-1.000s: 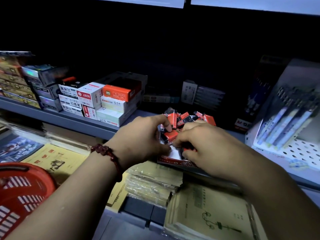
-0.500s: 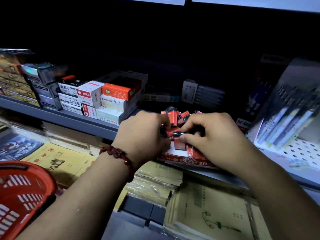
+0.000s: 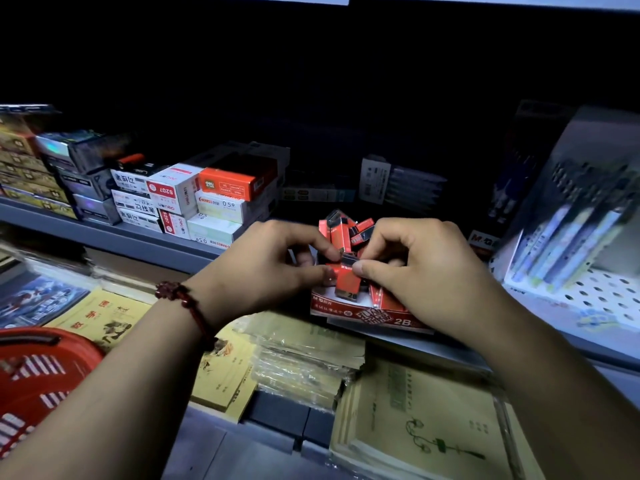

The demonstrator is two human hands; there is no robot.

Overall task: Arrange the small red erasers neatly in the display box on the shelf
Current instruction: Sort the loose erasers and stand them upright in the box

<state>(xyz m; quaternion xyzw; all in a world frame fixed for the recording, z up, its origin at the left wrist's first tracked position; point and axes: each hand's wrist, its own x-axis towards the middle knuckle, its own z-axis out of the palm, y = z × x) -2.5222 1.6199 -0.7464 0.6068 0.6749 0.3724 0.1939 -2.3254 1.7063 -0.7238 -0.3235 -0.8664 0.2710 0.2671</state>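
Several stacked boxes (image 3: pixel 194 202) stand beside the display box (image 3: pixel 363 318); notebooks (image 3: pixel 304 358) lie below.

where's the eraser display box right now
In the head view, the display box sits centre-right at the front edge of the shelf, between the stacked white boxes and the pen rack.

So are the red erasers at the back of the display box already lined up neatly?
No, the red erasers at the back of the display box lie in a jumbled heap at mixed angles.
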